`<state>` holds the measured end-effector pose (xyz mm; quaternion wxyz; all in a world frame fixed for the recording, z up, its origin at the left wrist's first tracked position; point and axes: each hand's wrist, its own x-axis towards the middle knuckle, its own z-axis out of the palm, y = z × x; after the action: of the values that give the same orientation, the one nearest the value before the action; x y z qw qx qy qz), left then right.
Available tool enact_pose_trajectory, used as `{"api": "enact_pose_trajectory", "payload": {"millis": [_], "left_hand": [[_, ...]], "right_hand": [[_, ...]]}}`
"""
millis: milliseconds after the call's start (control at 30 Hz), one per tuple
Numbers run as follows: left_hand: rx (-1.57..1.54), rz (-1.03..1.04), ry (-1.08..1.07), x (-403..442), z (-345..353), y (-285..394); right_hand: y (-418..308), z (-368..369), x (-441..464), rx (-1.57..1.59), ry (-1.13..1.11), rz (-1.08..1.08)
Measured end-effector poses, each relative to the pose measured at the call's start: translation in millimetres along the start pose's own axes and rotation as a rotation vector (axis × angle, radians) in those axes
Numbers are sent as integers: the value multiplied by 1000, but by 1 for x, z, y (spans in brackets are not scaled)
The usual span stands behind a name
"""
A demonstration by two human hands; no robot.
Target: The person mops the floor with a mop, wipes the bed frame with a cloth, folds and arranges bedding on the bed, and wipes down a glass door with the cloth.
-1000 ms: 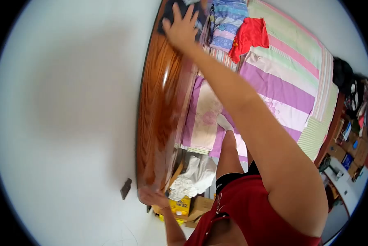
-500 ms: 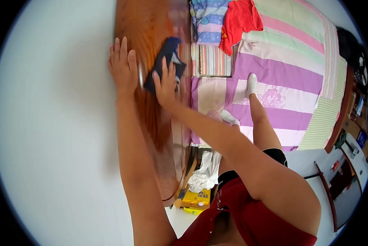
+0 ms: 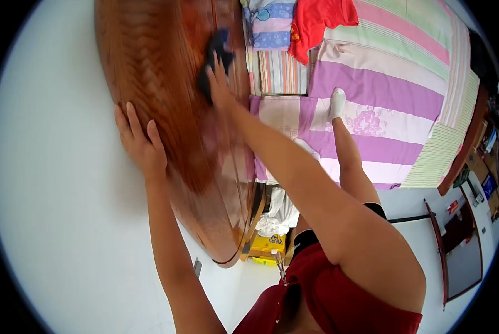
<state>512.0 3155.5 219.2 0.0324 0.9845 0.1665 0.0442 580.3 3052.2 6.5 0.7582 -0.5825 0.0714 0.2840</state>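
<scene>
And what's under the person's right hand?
A dark cloth lies under the right hand, against the brown wood. The patch beneath the cloth is covered from view.

Pale, plain wall point(image 3: 49, 167) filling nine o'clock, softly shaded in diffuse light! Over at two, a wide bed point(image 3: 405, 94) dressed in purple, pink and green stripes, its brown wooden rail point(image 3: 468, 146) out at three. Around four, whitish floor point(image 3: 411, 239) and red-framed, grey-panelled furniture point(image 3: 463, 270).
</scene>
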Motion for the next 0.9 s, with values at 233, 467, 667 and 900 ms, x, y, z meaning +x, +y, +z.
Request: {"api": "enact_pose_trajectory", "payload": {"millis": [233, 467, 667, 900], "left_hand": [[15, 9, -36, 3, -3, -2], [27, 25, -34, 1, -4, -5], [19, 19, -23, 4, -3, -5], [51, -19, -54, 1, -6, -4]], "right_hand": [[194, 15, -205, -408, -132, 392], [-46, 35, -122, -163, -20, 405], [-161, 60, 76, -380, 74, -256], [-179, 70, 222, -526, 102, -361]]}}
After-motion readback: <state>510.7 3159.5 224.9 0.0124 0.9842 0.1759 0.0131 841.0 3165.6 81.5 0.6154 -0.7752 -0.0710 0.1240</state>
